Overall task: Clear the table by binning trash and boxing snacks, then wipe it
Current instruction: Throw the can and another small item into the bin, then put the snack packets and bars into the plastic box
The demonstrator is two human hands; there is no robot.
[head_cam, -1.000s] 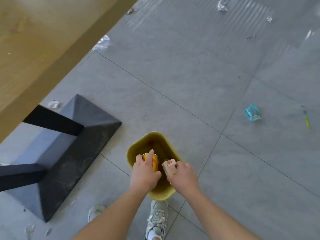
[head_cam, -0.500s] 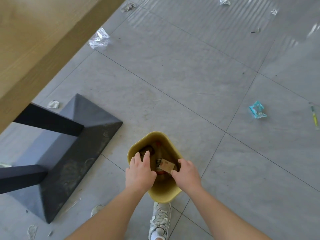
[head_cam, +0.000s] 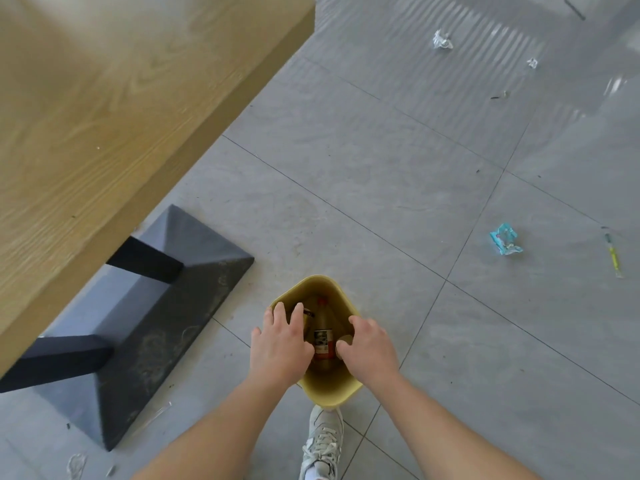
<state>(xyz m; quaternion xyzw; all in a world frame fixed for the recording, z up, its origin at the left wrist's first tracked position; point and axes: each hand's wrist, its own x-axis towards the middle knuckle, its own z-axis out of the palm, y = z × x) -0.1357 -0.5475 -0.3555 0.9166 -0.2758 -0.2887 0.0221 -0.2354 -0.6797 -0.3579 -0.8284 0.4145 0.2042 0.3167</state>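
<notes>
At the lower centre of the frame, the left hand (head_cam: pixel 278 344) and right hand (head_cam: pixel 369 348) hover with fingers spread and empty over the yellow bin (head_cam: pixel 329 389), which stands on the grey floor (head_cam: pixel 381 188) holding a can (head_cam: pixel 323 342), right of the wooden table (head_cam: pixel 104 98).

Bright, even daylight fills the scene, with rippled glare on the far right floor (head_cam: pixel 485 57). The table (head_cam: pixel 86 98) at left is smeared by motion blur. Wide-angle distortion bends lines near the edges; shadows are soft.
</notes>
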